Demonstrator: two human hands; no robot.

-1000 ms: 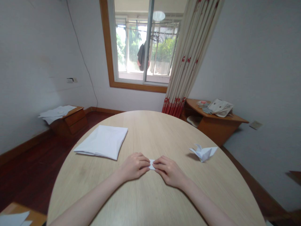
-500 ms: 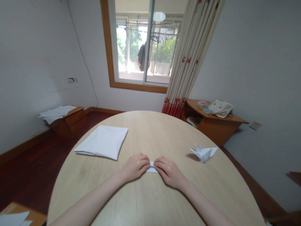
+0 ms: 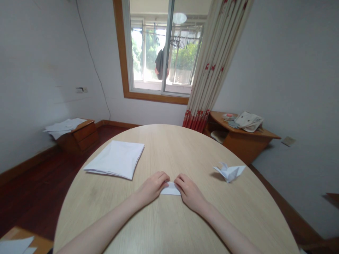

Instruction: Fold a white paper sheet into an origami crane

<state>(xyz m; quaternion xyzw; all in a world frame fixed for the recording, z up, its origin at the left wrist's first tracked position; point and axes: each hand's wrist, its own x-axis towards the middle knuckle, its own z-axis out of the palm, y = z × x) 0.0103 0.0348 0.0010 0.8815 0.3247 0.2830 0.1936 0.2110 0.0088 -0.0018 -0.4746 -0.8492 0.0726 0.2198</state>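
A small white strip of folded paper (image 3: 171,189) lies on the round table between my two hands, near the middle. My left hand (image 3: 153,185) grips its left end, with the fingers bent over the far edge and the thumb close by. On the right end are the curled fingers of my right hand (image 3: 189,188). Parts of the paper's ends and its far edge are hidden beneath the fingers. To the right sits a folded white paper crane (image 3: 229,172), apart from both hands. A stack of white paper sheets (image 3: 115,158) lies to the left.
The round wooden table (image 3: 169,225) fills the foreground. Beyond it stand a small drawer cabinet (image 3: 83,135) with papers at left and a corner desk (image 3: 246,141) with a bag at right. A curtain (image 3: 209,77) hangs by the window.
My fingers have shifted slightly apart along the paper, so more of the strip shows between them. The crane and the paper stack have not moved.
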